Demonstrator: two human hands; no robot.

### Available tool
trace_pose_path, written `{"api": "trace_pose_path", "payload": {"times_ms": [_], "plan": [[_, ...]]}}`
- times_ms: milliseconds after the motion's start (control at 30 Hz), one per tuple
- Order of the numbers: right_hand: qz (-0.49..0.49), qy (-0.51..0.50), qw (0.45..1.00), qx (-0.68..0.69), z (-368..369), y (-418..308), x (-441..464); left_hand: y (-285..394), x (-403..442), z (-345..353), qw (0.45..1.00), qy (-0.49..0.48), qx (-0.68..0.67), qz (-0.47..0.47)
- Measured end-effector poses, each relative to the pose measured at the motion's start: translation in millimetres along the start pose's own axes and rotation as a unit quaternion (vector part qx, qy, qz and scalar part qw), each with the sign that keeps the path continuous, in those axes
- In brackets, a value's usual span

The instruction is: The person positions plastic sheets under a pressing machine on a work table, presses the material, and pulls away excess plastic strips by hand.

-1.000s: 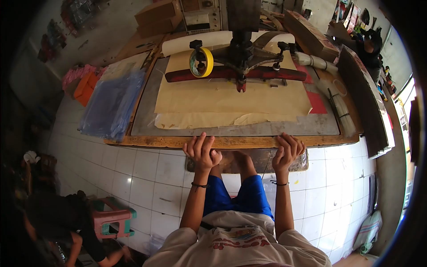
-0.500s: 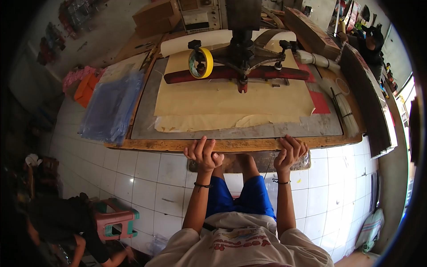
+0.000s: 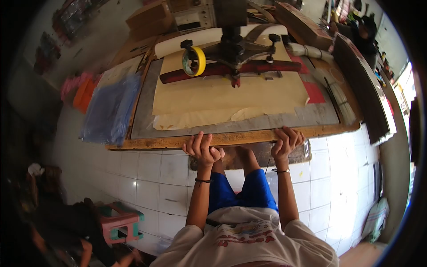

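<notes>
My left hand [image 3: 202,149] is at the front wooden edge [image 3: 244,138] of the worktable, its fingers curled against the wood. Further right along the same edge, my right hand [image 3: 286,142] grips in a like way, with bent fingers. Just beyond both hands lie tan paper sheets [image 3: 222,99] with a torn near border, spread over a grey plate [image 3: 320,116]. Above the sheets stands a dark metal press head [image 3: 238,55] with a red bar [image 3: 191,76] under its arms. A yellow tape roll [image 3: 201,62] hangs on its left knob.
Clear plastic sleeves [image 3: 109,109] overhang the table's left side near an orange box [image 3: 84,95]. Bundled pale strips [image 3: 341,102] and long cardboard stacks [image 3: 362,84] line the right. A co-worker [image 3: 66,222] is low at left by a plastic stool [image 3: 120,222]; another person [image 3: 364,33] is at back right.
The view has shifted and tilted slightly, so the table and press sit a little further left and higher on the right. Both hands stay on the table edge.
</notes>
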State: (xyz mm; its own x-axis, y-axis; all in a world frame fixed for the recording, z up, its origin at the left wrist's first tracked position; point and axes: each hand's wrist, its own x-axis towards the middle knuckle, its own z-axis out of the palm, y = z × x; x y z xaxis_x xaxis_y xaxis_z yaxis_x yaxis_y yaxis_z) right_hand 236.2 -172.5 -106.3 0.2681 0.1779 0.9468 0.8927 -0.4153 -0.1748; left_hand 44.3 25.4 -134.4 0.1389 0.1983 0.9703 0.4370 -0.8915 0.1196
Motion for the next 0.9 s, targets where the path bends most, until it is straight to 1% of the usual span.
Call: {"api": "trace_pose_path", "payload": {"times_ms": [100,200,233,300,367,433,500,567,600,700,767,800,833,900], "plan": [[0.022,-0.04,0.999,0.02,-15,-12,17,2,5,-3,1.0,-0.01,0.0,-0.002],[0.042,-0.124,0.991,0.019,-45,-19,42,11,15,-21,0.996,-0.068,-0.033,-0.037],[0.054,-0.148,0.987,0.027,-51,-7,47,13,19,-23,0.995,-0.082,-0.042,-0.049],[0.076,-0.196,0.976,0.056,-62,26,56,14,24,-27,0.993,-0.102,-0.05,-0.039],[0.132,-0.089,0.987,0.024,-67,71,68,13,29,-36,0.99,-0.127,-0.053,-0.036],[0.137,-0.01,0.986,-0.096,-79,128,81,12,29,-40,0.988,-0.141,-0.059,-0.031],[0.164,-0.03,0.951,-0.259,-99,157,99,10,29,-39,0.988,-0.139,-0.059,-0.024],[0.233,-0.091,0.924,-0.288,-108,190,95,10,27,-36,0.989,-0.131,-0.062,-0.026],[0.233,-0.121,0.915,-0.306,-113,190,95,10,26,-35,0.99,-0.126,-0.064,-0.027],[0.188,-0.112,0.946,-0.239,-121,203,92,13,27,-35,0.992,-0.12,-0.044,-0.023],[0.186,-0.125,0.944,-0.241,-125,207,97,12,25,-35,0.99,-0.13,-0.044,-0.035],[0.249,-0.105,0.941,-0.205,-126,196,105,13,25,-36,0.989,-0.132,-0.049,-0.04],[0.227,-0.096,0.946,-0.21,-127,195,109,13,25,-37,0.988,-0.135,-0.055,-0.045],[0.3,-0.118,0.917,-0.233,-127,199,113,13,25,-38,0.988,-0.138,-0.052,-0.044]]}}
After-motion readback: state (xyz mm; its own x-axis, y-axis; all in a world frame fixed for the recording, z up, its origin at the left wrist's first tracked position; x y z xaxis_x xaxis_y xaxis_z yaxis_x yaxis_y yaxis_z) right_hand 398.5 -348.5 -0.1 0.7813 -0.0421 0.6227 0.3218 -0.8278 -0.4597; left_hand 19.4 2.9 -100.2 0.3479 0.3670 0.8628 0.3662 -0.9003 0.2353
